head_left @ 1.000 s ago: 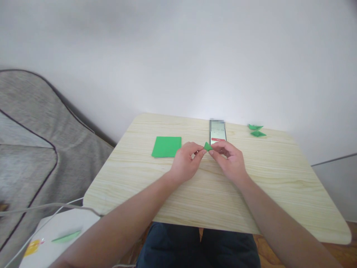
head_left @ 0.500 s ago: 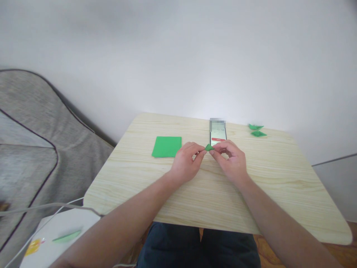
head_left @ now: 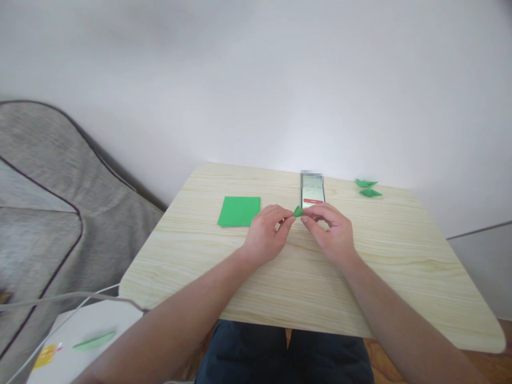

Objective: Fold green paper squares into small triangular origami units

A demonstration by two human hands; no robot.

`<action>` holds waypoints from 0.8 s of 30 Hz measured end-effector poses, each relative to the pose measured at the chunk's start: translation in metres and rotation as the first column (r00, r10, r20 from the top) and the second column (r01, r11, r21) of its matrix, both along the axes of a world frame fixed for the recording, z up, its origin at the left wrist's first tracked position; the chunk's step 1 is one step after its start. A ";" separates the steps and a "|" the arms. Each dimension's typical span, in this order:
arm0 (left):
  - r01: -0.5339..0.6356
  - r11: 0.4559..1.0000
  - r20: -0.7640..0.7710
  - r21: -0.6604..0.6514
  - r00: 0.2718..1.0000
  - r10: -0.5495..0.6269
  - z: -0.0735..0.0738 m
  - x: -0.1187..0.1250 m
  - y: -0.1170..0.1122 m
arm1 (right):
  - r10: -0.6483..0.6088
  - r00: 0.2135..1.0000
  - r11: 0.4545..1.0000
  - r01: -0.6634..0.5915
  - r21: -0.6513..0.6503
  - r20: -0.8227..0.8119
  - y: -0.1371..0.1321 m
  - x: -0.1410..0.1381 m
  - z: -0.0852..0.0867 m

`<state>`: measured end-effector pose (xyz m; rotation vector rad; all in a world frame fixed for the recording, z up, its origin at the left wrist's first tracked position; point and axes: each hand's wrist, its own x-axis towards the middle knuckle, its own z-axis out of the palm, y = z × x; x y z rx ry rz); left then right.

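Between my two hands, just above the table, is a small folded piece of green paper (head_left: 298,212). My left hand (head_left: 269,230) pinches its left end between thumb and forefinger. From the other side, the thumb and forefinger of my right hand (head_left: 331,230) are closed on its right end. The fingertips hide parts of the fold. A stack of square green paper (head_left: 239,211) lies flat beside my left hand. Two small folded green paper boats (head_left: 370,193) rest at the far right of the table.
A phone (head_left: 312,191) with a lit screen lies just beyond my hands on the pale wooden table (head_left: 192,250). A white wall rises behind it. At the left are a grey sofa (head_left: 108,213), cables (head_left: 80,295), and a white surface holding a light green piece (head_left: 94,341).
The folded paper has shifted slightly left and turned a little between my fingers. Both hands keep their pinch and barely move.
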<state>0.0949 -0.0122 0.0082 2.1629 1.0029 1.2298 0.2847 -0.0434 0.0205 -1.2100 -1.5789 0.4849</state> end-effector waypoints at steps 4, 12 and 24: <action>-0.006 1.000 0.012 -0.004 1.000 0.006 0.000 0.000 0.000 | -0.009 1.000 1.000 0.009 0.000 0.007 0.000 0.000 -0.001; -0.022 1.000 -0.008 0.009 1.000 0.022 0.001 0.000 0.000 | 0.001 0.998 1.000 -0.002 -0.028 -0.056 -0.001 0.000 -0.002; -0.051 0.998 -0.002 0.035 0.999 0.051 -0.002 -0.001 0.000 | 0.086 0.977 0.967 -0.129 -0.218 -0.196 0.002 0.003 0.001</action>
